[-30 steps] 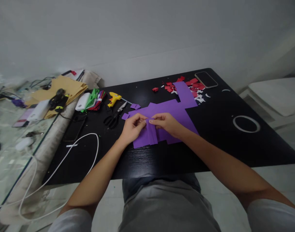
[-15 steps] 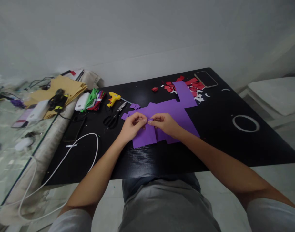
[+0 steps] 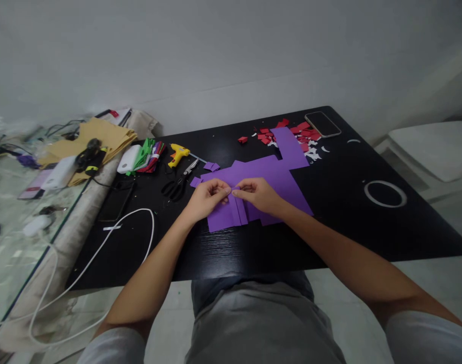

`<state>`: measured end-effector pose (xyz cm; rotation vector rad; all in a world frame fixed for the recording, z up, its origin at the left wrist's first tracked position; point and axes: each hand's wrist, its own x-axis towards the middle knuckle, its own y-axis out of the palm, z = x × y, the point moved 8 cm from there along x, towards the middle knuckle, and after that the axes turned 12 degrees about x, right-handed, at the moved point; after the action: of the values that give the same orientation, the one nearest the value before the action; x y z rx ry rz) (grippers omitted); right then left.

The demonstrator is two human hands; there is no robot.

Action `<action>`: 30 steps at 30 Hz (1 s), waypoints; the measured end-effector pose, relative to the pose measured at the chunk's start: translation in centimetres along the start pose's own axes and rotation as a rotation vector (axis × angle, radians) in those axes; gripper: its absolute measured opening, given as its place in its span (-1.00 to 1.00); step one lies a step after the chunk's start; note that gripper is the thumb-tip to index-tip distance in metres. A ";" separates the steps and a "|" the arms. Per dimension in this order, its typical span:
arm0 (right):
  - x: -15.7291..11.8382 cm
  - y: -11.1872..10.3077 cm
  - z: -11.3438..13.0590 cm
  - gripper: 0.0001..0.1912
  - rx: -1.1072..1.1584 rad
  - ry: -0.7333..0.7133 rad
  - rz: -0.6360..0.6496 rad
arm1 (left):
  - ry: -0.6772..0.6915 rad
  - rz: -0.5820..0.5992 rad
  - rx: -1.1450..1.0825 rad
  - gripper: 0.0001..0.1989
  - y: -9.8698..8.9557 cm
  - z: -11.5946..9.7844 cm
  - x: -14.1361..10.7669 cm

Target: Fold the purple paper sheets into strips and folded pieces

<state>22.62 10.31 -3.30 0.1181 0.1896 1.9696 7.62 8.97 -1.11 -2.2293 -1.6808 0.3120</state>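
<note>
Purple paper strip, pinched at its far end by both my hands; thumb and forefinger of my left hand and of my right hand are drawn together, with no gap that I can see; from that pinch the strip runs towards six o'clock, its long axis pointing nearly at me, the near end leaning to half past five; neither hand is clearly nearer, the left sitting at eight o'clock, the right at three; purple sheets spread out underneath; farther off, scissors lie at nine, a yellow glue gun at ten, red scraps at two; my thumbs partly cover the pinched end; I can't tell whether it is one folded piece or several layers.
</note>
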 end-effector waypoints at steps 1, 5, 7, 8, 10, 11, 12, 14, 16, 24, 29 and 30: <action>0.0 0.0 -0.1 -0.72 -0.004 -0.001 0.003 | 0.002 0.005 0.006 -0.65 0.0 0.0 0.0; 0.0 0.0 -0.1 -0.74 -0.010 -0.017 0.006 | 0.004 0.009 0.029 -0.64 0.0 0.3 0.0; 0.0 0.0 -0.1 -0.75 -0.020 -0.029 0.006 | 0.009 0.008 0.038 -0.64 0.1 0.4 0.0; 0.0 0.0 0.0 -0.75 -0.028 -0.034 0.007 | 0.013 0.005 0.042 -0.64 0.1 0.4 0.0; -0.1 0.0 0.0 -0.75 -0.042 -0.045 0.004 | 0.023 -0.001 0.053 -0.64 0.1 0.5 0.0; -0.1 0.0 0.0 -0.75 -0.047 -0.050 -0.001 | 0.027 -0.003 0.060 -0.64 0.1 0.5 0.0; -0.1 0.0 0.0 -0.74 -0.049 -0.053 -0.006 | 0.030 -0.003 0.065 -0.64 0.1 0.5 0.0; 0.0 -0.1 0.0 -0.74 -0.047 -0.057 -0.015 | 0.031 0.002 0.063 -0.65 0.1 0.5 0.0; 0.1 -0.1 -0.1 -0.74 -0.043 -0.053 -0.012 | 0.028 0.010 0.041 -0.65 0.2 0.4 0.0; 0.1 -0.2 -0.1 -0.75 -0.050 -0.049 0.004 | -0.010 -0.010 0.022 -0.65 0.2 0.1 -0.1; 0.2 -0.2 -0.4 -0.74 -0.049 -0.047 0.006 | -0.002 -0.032 0.007 -0.66 0.1 0.3 0.0; 0.2 -0.1 -0.4 -0.73 -0.049 -0.048 0.006 | 0.001 -0.035 0.004 -0.66 0.0 0.3 0.0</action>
<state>22.62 10.49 -3.72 0.1335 0.1101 1.9735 7.53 8.97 -1.41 -2.1939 -1.7153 0.3059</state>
